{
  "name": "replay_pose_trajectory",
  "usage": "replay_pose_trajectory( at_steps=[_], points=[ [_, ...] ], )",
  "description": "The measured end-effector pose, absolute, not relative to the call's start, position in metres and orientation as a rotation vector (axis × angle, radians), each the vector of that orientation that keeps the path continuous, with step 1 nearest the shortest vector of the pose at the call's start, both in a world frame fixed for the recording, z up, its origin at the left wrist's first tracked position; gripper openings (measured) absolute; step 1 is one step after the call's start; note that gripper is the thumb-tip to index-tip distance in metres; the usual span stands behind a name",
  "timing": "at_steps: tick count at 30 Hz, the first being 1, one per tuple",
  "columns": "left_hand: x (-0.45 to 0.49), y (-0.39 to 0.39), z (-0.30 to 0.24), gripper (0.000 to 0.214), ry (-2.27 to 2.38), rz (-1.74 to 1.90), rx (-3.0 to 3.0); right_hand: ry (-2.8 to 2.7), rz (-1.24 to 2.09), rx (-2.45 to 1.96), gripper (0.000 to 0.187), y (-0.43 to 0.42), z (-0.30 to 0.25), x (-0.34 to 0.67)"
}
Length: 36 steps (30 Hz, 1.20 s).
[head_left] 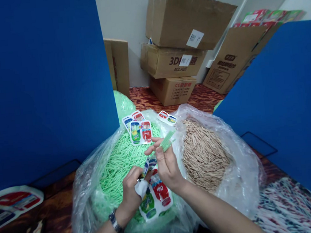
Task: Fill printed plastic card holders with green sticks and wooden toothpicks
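Note:
My left hand (131,184), a watch on its wrist, is closed on the edge of a printed packet. My right hand (167,163) pinches a few pale green sticks (167,141) above the packet's top. Red "Cola" and green can pictures show on another packet (160,193) under my hands; where it ends and the held one begins is hard to make out. Below and behind lies a clear plastic bag full of green sticks (116,168). More flat printed packets (141,132) rest on those sticks, just beyond my right fingers.
On the right, a second clear bag holds brown sticks (203,156). Another flat packet (167,118) lies between the bags. Blue panels (39,87) (287,111) stand at both sides. Stacked cardboard boxes (176,23) are behind, against the wall. A large printed piece (15,205) lies at left.

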State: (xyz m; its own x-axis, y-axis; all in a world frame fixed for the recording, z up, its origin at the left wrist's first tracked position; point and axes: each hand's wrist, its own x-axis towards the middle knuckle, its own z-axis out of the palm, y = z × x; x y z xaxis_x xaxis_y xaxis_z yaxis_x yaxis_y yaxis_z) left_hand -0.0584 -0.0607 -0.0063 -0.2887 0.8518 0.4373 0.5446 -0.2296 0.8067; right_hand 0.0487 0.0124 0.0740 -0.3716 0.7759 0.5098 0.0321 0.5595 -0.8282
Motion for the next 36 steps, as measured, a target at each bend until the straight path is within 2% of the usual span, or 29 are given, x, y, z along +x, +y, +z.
replay_pose_trajectory(
  at_steps=[10,16,25,32,36],
  points=[
    [-0.063,-0.062,-0.001,0.016,1.696,1.563,1.690,-2.101,0.508,-0.763,0.019,0.010,0.052,0.054],
    [-0.062,-0.061,-0.003,0.016,1.704,1.528,1.653,-2.067,0.774,-0.706,0.038,0.021,0.061,0.061],
    [-0.072,-0.063,-0.003,0.014,1.714,1.512,1.753,-2.212,1.060,-0.620,0.048,0.046,0.083,0.064],
    [-0.078,-0.064,-0.010,0.007,1.602,1.540,1.941,-2.490,0.922,-0.617,0.043,0.054,0.086,0.063],
    [-0.078,-0.065,-0.007,0.009,1.624,1.500,1.831,-2.391,0.924,-0.539,0.053,0.053,0.091,0.064]
  ],
)
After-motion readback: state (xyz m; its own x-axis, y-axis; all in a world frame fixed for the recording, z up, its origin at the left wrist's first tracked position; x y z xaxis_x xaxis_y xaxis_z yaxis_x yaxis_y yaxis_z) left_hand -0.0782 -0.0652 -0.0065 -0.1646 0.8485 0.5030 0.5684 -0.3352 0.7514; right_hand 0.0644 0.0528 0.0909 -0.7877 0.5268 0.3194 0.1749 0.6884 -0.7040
